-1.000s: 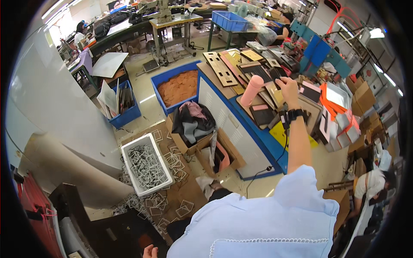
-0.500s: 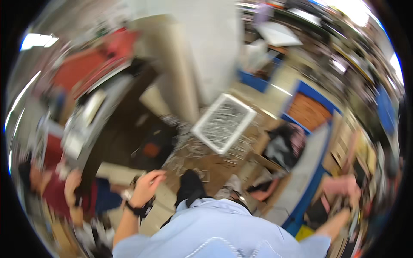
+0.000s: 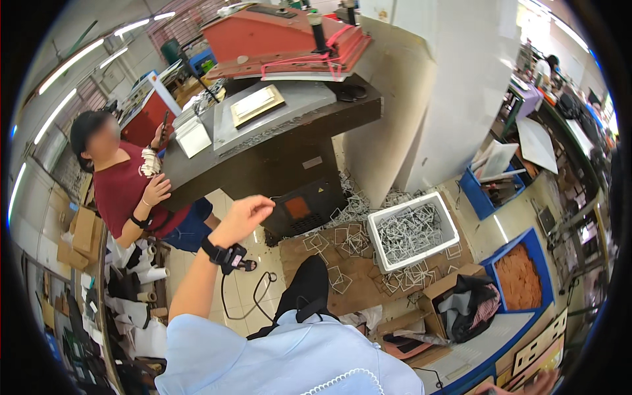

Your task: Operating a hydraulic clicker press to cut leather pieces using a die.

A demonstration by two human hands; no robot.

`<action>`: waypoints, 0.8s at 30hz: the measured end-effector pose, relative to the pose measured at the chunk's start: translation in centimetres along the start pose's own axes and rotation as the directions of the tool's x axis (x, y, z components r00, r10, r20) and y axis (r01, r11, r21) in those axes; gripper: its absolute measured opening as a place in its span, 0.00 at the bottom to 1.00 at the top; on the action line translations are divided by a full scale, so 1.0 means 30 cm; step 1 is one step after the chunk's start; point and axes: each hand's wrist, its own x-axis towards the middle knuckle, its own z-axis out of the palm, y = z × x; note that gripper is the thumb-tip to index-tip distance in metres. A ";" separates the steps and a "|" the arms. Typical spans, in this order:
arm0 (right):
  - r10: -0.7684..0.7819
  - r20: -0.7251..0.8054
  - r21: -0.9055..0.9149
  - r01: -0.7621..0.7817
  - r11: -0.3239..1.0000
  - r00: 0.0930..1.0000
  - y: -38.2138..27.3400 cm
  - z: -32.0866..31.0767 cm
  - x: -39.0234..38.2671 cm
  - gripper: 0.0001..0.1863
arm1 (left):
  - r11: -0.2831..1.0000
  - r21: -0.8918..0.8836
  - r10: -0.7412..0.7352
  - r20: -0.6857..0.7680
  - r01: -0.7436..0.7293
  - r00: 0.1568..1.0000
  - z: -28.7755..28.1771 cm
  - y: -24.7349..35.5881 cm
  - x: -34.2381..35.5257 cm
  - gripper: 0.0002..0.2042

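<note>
My left hand is raised in front of the workbench, its fingers drawn together and bent, with nothing visible in them. A black strap with a small device circles that wrist. Below and right of this hand, a white foam box full of thin metal square frames sits on a brown board on the floor. My right hand shows only in part at the lower right rim, beside flat boards with cut-outs. Whether it holds anything is unclear.
A red press stands on the dark workbench. At the left, a person in a maroon shirt holds a dark flat object. Loose metal frames litter the board. On the right are a blue bin of orange-brown pieces and an open carton.
My view has swung left, bringing the press and the person further in. My left hand is raised higher; my right hand has slipped toward the lower right rim.
</note>
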 end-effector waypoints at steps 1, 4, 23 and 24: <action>0.102 -0.016 0.154 -0.098 0.983 0.995 -0.011 0.131 -0.056 0.27 | 0.999 -0.023 0.025 -0.041 -0.026 0.999 -0.019 -0.047 0.069 0.09; 0.363 0.549 0.504 -0.645 0.574 0.753 -0.440 0.470 0.022 0.17 | 0.998 -0.050 -0.042 -0.246 0.030 0.968 -0.126 -0.225 0.152 0.10; -0.887 0.193 0.965 0.083 0.250 0.420 -2.530 1.375 0.102 0.20 | 0.913 0.406 0.195 -0.362 -0.034 0.912 -0.487 -0.504 0.789 0.29; -0.889 0.192 0.964 0.089 0.251 0.416 -2.552 1.412 0.083 0.20 | 0.911 0.413 0.180 -0.350 -0.021 0.919 -0.489 -0.504 0.802 0.30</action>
